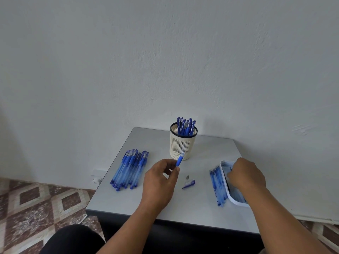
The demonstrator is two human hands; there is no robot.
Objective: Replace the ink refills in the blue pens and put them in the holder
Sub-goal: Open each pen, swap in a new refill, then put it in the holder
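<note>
My left hand (160,182) grips a blue pen barrel (179,159) over the middle of the table, its open end pointing up toward the holder. The cream slotted holder (182,145) stands at the back with several blue pens (186,126) in it. A pen cap (189,184) and a small metal tip (187,177) lie on the table between my hands. My right hand (246,174) reaches into the white tray (236,200) at the right; what its fingers touch is hidden. A row of refills (218,186) lies just left of the tray.
A pile of several capped blue pens (130,168) lies at the table's left. The grey table (128,204) stands against a white wall. Patterned floor tiles (36,208) and a wall socket with a cable (96,177) are at the left.
</note>
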